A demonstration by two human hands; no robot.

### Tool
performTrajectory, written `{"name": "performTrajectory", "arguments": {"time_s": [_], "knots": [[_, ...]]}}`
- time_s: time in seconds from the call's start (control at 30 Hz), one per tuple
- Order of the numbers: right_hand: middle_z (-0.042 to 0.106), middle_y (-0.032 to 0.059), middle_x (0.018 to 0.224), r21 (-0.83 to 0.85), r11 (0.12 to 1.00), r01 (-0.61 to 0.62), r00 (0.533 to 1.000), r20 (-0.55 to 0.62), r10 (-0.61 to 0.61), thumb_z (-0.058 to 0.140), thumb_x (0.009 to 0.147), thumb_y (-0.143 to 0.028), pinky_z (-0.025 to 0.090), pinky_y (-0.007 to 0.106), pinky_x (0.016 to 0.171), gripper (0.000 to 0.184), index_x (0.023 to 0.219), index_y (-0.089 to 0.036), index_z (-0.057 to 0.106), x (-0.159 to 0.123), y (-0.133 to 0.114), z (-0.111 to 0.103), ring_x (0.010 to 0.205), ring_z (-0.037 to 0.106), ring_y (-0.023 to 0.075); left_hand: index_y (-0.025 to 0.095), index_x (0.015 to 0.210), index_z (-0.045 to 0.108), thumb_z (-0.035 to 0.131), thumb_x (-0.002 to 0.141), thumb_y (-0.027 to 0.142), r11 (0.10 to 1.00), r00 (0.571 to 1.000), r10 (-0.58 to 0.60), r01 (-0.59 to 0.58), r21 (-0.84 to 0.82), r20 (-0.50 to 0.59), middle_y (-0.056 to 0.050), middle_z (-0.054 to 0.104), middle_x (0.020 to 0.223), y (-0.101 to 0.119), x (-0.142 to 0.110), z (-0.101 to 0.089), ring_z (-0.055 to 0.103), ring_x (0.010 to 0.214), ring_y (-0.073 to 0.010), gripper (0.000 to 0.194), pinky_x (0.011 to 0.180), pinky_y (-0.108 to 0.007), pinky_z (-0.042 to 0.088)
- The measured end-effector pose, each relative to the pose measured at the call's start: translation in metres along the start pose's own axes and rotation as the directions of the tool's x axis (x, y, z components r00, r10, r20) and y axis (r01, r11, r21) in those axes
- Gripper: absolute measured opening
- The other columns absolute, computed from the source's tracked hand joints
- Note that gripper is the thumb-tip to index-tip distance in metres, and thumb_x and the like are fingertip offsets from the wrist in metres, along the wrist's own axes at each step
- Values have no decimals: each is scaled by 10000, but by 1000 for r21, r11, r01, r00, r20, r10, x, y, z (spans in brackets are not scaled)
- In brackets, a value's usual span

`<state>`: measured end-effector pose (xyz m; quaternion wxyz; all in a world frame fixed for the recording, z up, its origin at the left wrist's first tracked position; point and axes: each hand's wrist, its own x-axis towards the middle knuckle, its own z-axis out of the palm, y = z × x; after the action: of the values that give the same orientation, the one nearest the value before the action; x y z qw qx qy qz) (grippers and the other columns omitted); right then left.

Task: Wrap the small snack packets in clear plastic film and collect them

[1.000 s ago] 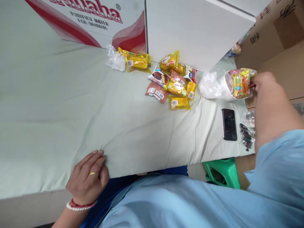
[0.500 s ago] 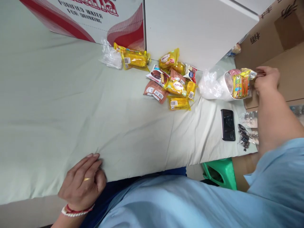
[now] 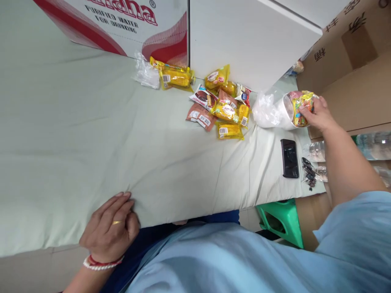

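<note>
At the right end of the cloth-covered table (image 3: pixel 171 162), my right hand (image 3: pixel 321 114) is closed on a bright yellow snack packet (image 3: pixel 299 106), thumb on its printed face and the other fingers behind it. The packet sits at the mouth of a white tub (image 3: pixel 286 114) that lies on its side, partly wrapped in clear plastic. A pinkish thing shows behind the packet. My left hand (image 3: pixel 108 226), with a ring and bracelets at the wrist, lies palm down near the front edge, fingers together and slightly bent, holding nothing.
Several wrapped snacks (image 3: pixel 227 110) lie piled left of the tub, with more yellow packets (image 3: pixel 176 78) beside crumpled clear plastic (image 3: pixel 147 73). A phone (image 3: pixel 290 158) lies near small dark pieces (image 3: pixel 309 171). Boxes (image 3: pixel 244 36) stand behind; a green stool (image 3: pixel 282 224) is below.
My right hand has moved from the packet's far end onto its front and now grips it. My left hand stays resting on the table; the whole view has shifted slightly.
</note>
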<state>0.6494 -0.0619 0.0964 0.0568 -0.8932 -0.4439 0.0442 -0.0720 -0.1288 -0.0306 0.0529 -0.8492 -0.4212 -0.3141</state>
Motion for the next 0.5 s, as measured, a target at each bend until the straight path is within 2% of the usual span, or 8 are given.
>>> {"name": "performTrajectory", "arguments": {"time_s": [0.13,0.2,0.27,0.33,0.4,0.5], "knots": [[293,231,1742,84,996,23,995,-103,-14,501,1088,-321,255,407,1277,653,1682,-136,302,-1,-4,-13,1611,295,203,200,1162,699,695,739,37,1000,1000,17,-17,6,0,-120,816,1143,0,0,0,789,1093,-330,453,923,-427,641],[304,244,1729,52,998,45,978,-204,-34,474,1075,-288,261,408,1279,596,1636,-118,368,-8,-5,-18,1616,287,214,207,1137,695,695,742,51,1000,1000,22,-22,13,-5,-99,818,1138,0,1,0,796,1074,-319,425,910,-416,649],[385,256,1658,-8,996,93,950,-299,-91,531,1023,-264,314,414,1251,549,1554,-146,459,-23,-6,-18,1562,368,244,216,1121,692,694,744,64,1000,1000,19,-19,20,-15,-76,820,1136,0,1,0,802,1058,-305,406,894,-402,654],[486,244,1533,-77,988,136,921,-359,-155,623,954,-270,382,428,1204,513,1453,-185,537,-44,-6,-11,1451,481,284,225,1106,692,694,741,67,1000,999,16,-15,23,-34,-58,823,1125,-1,2,1,808,1040,-296,397,877,-393,659],[544,226,1411,-157,977,145,901,-387,-196,699,904,-334,423,465,1166,485,1357,-198,594,-66,-5,2,1364,529,335,227,1092,695,695,733,65,1000,999,16,-15,22,-37,-54,826,1120,-1,1,2,811,1037,-300,395,868,-396,664],[574,204,1294,-197,976,96,915,-369,-165,764,843,-419,488,519,1087,571,1337,-191,590,-87,-1,27,1198,602,369,233,1087,701,688,726,69,1000,999,13,-13,19,-31,-53,827,1131,-1,1,2,810,1052,-304,397,874,-401,669]]}}
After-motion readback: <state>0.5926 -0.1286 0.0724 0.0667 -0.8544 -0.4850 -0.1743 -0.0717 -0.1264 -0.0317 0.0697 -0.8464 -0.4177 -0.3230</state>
